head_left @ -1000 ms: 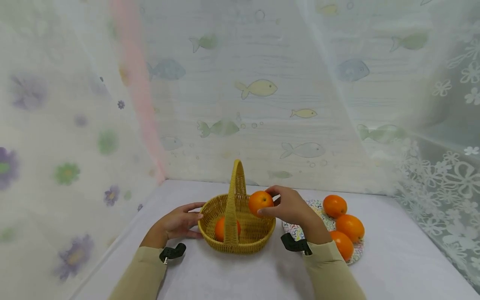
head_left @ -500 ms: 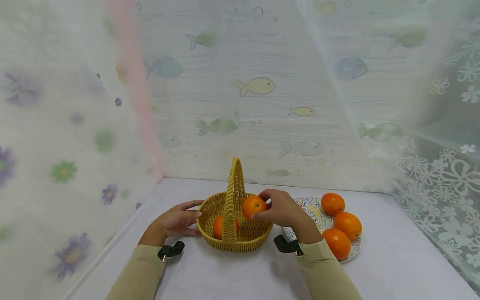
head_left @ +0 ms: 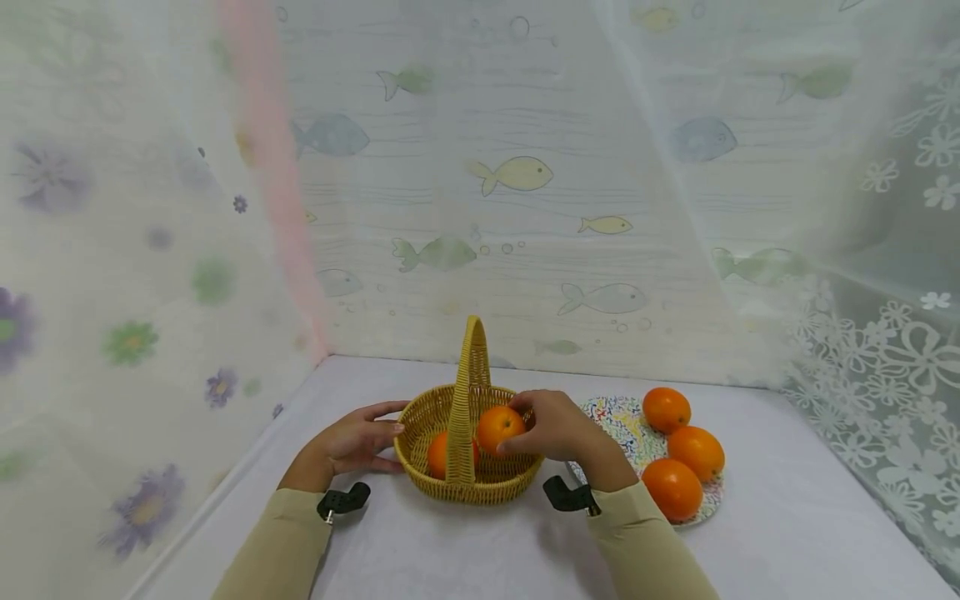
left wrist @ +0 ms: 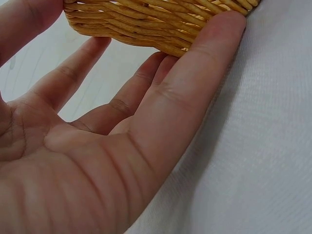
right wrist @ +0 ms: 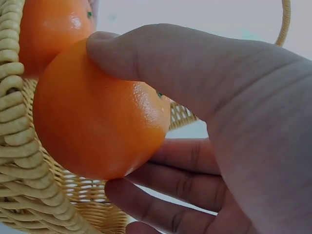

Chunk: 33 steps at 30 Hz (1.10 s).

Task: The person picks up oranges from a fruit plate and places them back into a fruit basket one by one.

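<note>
A yellow wicker basket with a tall arched handle stands on the white cloth. One orange lies in its left half, partly hidden by the handle. My right hand pinches another orange between thumb and fingers, down inside the basket's right half. In the right wrist view this held orange overlaps the first orange behind it. Spread, nearly straight fingers of my left hand touch the basket's left side. From the left wrist, their tips meet the woven wall.
A round patterned plate stands right of the basket, partly behind my right forearm. Three oranges, including a near one, lie at its right side. Sheer curtains with fish and flowers hang around the table.
My right hand has carried its orange left and down, deeper into the basket beside the other orange. The left hand stays at the basket's side.
</note>
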Each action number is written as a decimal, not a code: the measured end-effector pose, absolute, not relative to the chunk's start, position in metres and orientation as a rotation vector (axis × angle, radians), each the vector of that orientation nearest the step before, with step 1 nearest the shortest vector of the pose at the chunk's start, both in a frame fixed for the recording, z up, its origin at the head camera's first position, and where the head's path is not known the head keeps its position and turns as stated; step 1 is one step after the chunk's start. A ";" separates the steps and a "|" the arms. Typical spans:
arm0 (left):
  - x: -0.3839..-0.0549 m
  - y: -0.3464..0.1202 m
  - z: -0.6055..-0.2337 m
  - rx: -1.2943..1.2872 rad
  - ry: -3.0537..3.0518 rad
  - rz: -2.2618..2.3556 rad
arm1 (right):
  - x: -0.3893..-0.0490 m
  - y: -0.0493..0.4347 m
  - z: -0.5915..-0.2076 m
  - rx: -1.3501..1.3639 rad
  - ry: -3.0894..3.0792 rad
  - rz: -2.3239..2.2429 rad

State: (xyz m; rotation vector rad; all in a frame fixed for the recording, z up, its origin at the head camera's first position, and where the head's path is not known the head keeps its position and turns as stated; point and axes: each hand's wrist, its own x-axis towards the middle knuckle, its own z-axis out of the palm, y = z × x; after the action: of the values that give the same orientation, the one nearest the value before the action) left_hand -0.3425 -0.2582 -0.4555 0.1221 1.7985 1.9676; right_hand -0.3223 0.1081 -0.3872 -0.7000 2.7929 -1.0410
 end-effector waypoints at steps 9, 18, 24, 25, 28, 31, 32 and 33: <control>-0.344 -0.258 -0.456 0.120 1.788 1.968 | -0.322 0.104 -0.390 -0.753 2.762 -0.985; -0.344 -0.259 -0.455 0.139 1.794 1.952 | -0.321 0.103 -0.392 -0.771 2.751 -0.966; -0.343 -0.259 -0.455 0.139 1.797 1.957 | -0.320 0.100 -0.393 -0.763 2.751 -0.945; -0.343 -0.259 -0.456 0.137 1.797 1.958 | -0.320 0.100 -0.393 -0.759 2.757 -0.936; -0.344 -0.259 -0.456 0.135 1.797 1.960 | -0.320 0.099 -0.394 -0.758 2.767 -0.917; -0.344 -0.259 -0.456 0.132 1.796 1.963 | -0.321 0.098 -0.395 -0.757 2.777 -0.906; -0.343 -0.259 -0.456 0.131 1.796 1.964 | -0.321 0.098 -0.396 -0.756 2.778 -0.902; -0.343 -0.259 -0.456 0.129 1.796 1.965 | -0.321 0.098 -0.396 -0.753 2.778 -0.898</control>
State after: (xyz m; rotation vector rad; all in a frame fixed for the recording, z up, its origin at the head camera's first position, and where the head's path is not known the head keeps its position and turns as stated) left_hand -0.3434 -0.2592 -0.4562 0.1294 1.7958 1.9652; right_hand -0.3211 0.0983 -0.3959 -0.7528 2.7784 -0.8979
